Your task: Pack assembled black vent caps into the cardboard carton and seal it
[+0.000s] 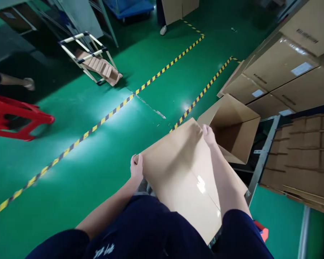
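Observation:
A taped brown cardboard box (183,172) lies in front of me, its smooth top facing up and shining under the light. My left hand (136,168) grips its near left corner. My right hand (209,135) holds its far top edge, fingers curled over the rim. Just beyond the right hand stands an open empty cardboard box (232,129) with its flaps up.
Stacked sealed cartons (283,68) and flat cardboard sheets (305,158) fill the right side. Yellow-black floor tape (102,120) crosses the green floor. A red stool (13,117) lies at left, near another person's foot (29,83). A pipe rack with cardboard (94,59) stands farther back.

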The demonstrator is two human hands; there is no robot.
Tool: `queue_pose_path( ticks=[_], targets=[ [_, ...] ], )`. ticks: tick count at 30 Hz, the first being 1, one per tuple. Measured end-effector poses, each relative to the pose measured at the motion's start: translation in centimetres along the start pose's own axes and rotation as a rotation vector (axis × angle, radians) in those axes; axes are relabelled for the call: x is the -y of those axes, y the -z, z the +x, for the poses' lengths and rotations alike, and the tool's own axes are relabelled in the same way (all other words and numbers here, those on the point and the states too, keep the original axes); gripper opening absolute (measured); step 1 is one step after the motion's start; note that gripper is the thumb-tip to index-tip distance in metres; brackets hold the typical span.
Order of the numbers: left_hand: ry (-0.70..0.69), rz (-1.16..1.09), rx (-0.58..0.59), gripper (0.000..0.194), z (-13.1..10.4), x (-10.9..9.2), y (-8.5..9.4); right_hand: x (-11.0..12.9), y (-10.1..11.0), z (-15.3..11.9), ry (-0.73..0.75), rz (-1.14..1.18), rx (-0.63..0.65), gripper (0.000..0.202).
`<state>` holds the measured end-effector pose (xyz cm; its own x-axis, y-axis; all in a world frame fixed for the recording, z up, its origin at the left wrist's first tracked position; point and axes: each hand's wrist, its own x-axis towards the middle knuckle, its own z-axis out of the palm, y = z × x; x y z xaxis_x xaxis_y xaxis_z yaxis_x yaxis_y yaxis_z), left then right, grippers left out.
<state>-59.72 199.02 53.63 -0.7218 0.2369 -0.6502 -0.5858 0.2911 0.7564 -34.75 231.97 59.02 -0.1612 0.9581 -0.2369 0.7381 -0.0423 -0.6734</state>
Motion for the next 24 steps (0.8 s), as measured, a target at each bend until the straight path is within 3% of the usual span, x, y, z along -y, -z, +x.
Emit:
queue_pose_path(
  ticks=[5,10,13,16,20,24],
  targets=[
    [0.129,-0.001,0.039,0.058,2.5,0.8,1.2,3.2,-5.1,9.3,-0.128,-0.019,0.246,0.089],
    [0.161,0.015,0.064,0.043,3.7,0.8,1.9,2.5,-6.7,13.8,-0.296,-0.012,0.438,0.084],
    [0.167,0.049,0.066,0.038,4.1,0.2,2.1,2.5,-7.0,14.5,-0.430,0.128,0.667,0.090],
    [0.178,0.114,0.068,0.036,4.5,0.1,2.7,2.8,-7.1,14.5,-0.378,0.168,0.782,0.083],
    [0.205,0.078,0.130,0.051,5.4,0.6,3.5,3.0,-7.3,14.3,-0.308,0.171,0.779,0.079],
    [0.131,-0.038,0.014,0.063,4.8,-0.3,3.7,2.2,-6.3,12.4,-0.324,0.260,0.698,0.100]
  ],
)
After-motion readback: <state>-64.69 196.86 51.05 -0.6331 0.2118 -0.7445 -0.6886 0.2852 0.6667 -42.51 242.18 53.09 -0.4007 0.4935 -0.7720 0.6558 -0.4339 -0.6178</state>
